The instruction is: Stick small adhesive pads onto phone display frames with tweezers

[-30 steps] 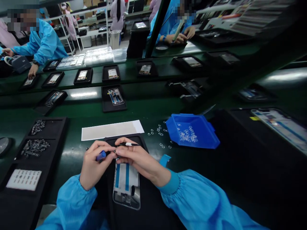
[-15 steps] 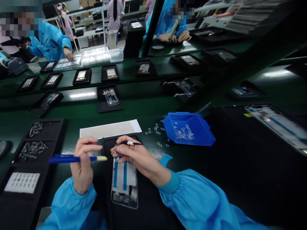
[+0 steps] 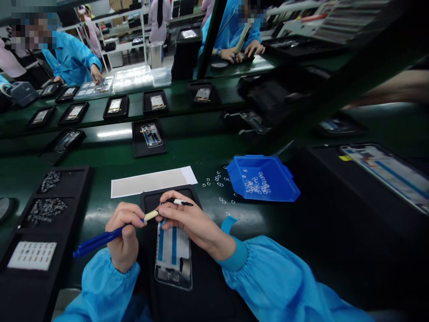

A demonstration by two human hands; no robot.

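Note:
My left hand point(image 3: 124, 232) is closed around a blue pen-like tool point(image 3: 97, 242) with a pale yellow tip. That tip meets the fingertips of my right hand point(image 3: 187, 219). Pinched in my right fingers is something small, mostly hidden, and a black-and-white tool point(image 3: 181, 202) lies across the same hand. Beneath my right hand a phone frame point(image 3: 174, 250) with blue strips rests in a black tray point(image 3: 150, 268).
A blue bin point(image 3: 271, 179) holds small clear rings, with more scattered beside it. A white strip point(image 3: 150, 182) lies behind the tray. At left is a compartment tray point(image 3: 69, 214) of small parts. Co-workers' hands and phone trays are farther back; an arm point(image 3: 392, 89) reaches in at right.
My left hand has tilted the blue tool and brought its tip to my right fingers. At the back right, a person's arm and a blurred dark tray have come into view.

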